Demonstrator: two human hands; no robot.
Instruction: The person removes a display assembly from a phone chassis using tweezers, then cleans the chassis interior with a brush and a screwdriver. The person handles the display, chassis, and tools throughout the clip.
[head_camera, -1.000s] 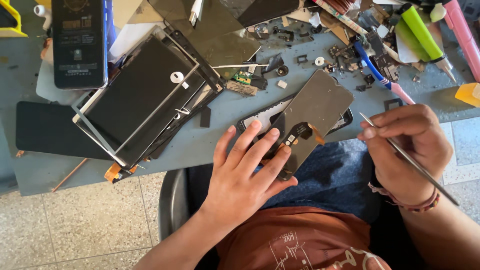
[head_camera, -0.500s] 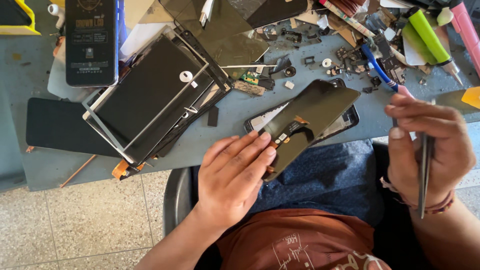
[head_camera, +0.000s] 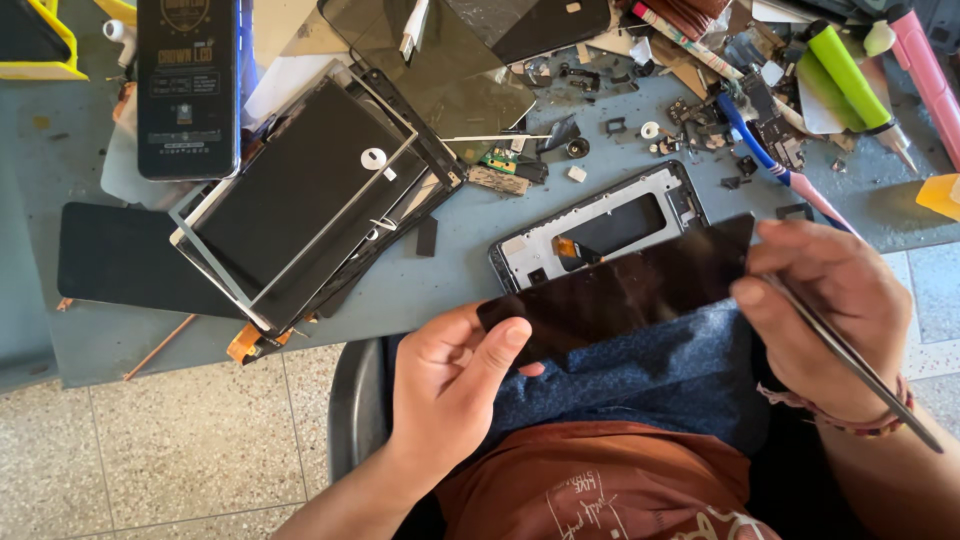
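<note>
Two hands hold one dark phone screen (head_camera: 625, 292) in the middle of the frame, just above the person's lap. The left hand (head_camera: 450, 385) pinches its lower left corner between thumb and fingers. The right hand (head_camera: 825, 300) grips the upper right end and also holds a thin metal tool (head_camera: 850, 355). The screen is already off the phone frame (head_camera: 600, 225), which lies bare on the grey table (head_camera: 440, 270) just behind it. Lots of small loose parts (head_camera: 700, 125) sit at the upper right. A stack of old screens (head_camera: 300, 190) rests on the left.
</note>
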